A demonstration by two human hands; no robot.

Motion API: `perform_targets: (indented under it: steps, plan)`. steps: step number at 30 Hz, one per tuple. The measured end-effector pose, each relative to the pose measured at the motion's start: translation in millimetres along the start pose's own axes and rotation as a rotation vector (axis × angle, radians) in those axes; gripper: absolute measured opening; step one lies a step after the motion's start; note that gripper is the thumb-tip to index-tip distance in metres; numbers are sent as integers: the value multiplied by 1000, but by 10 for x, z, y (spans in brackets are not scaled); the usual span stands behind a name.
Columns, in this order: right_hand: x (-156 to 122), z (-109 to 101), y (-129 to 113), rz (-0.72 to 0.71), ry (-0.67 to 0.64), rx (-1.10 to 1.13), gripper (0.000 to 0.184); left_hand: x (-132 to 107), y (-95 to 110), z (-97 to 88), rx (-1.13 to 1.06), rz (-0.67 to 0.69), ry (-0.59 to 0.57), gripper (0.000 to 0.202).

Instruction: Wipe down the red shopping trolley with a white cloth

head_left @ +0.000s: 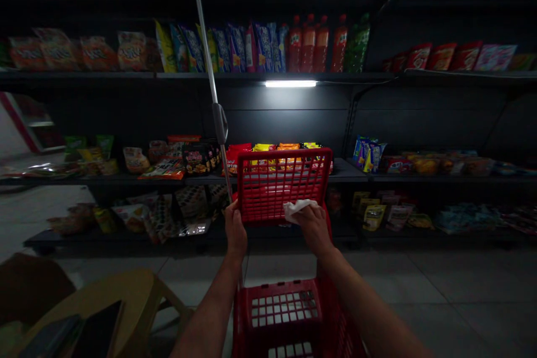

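A red plastic shopping cart [277, 302] stands before me, with a raised grid panel [262, 193] at its far end. My left hand [235, 232] is closed at the panel's lower left edge, its fingers partly hidden behind. Right beside this hand runs a slanting metal pole [210, 67] with a dark sleeve; whether the hand touches it I cannot tell. A crumpled white cloth or tissue [297, 210] is held in my right hand [312, 229], pressed against the lower right part of the panel.
Dark shelves [268, 76] hold snack bags [235, 47] and soft drink bottles [308, 39]. A light tube [290, 84] glows under the upper shelf. At lower left stands a yellowish stool [130, 291] with dark flat objects [98, 330] on it. Pale floor tiles [419, 285] extend rightward.
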State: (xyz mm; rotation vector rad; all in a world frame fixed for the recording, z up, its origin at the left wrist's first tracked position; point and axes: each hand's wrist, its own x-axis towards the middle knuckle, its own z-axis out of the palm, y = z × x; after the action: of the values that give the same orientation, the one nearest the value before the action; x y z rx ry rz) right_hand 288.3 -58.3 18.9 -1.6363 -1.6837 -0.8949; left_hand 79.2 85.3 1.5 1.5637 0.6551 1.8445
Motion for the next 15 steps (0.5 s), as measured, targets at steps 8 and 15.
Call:
perform_targets:
  steps: [8, 15]
  plan:
    - [310, 304, -780, -167, -51, 74, 31, -53, -74, 115, -33, -24, 0, 35]
    - [211, 394, -514, -461, -101, -23, 41, -54, -104, 111, -28, -35, -2, 37]
